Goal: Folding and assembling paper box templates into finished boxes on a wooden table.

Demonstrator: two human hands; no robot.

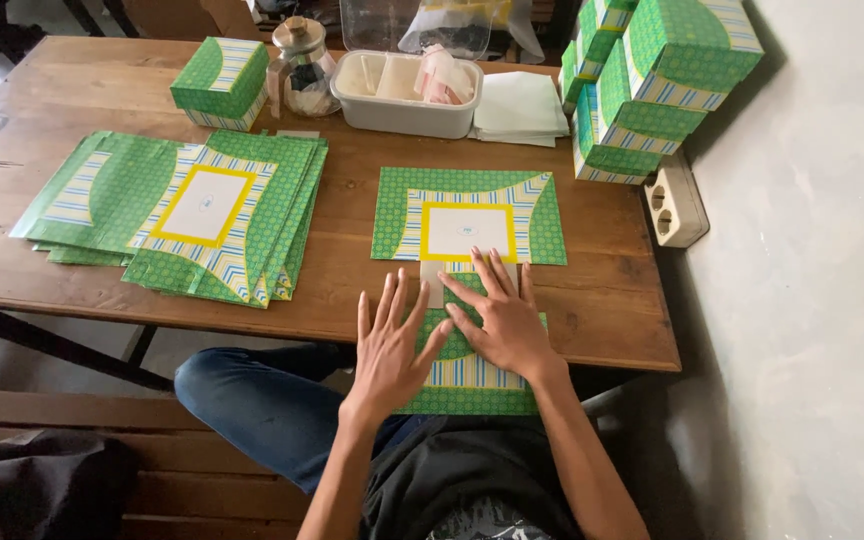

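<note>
A flat green patterned cardboard box sheet (467,215) with a yellow-framed white centre lies on the wooden table (72,95) in front of me. Its near flap (472,385) hangs over the table's front edge. My left hand (392,345) and my right hand (502,315) both press flat on that near part, fingers spread, the right one overlapping the left at the fingertips. Neither hand grips anything.
A stack of unfolded green sheets (182,210) lies to the left. One folded green box (220,82) stands at the back, several more (652,80) are piled at the right. A glass jar (302,65), a white tub (407,90) and a wall socket (674,200) sit nearby.
</note>
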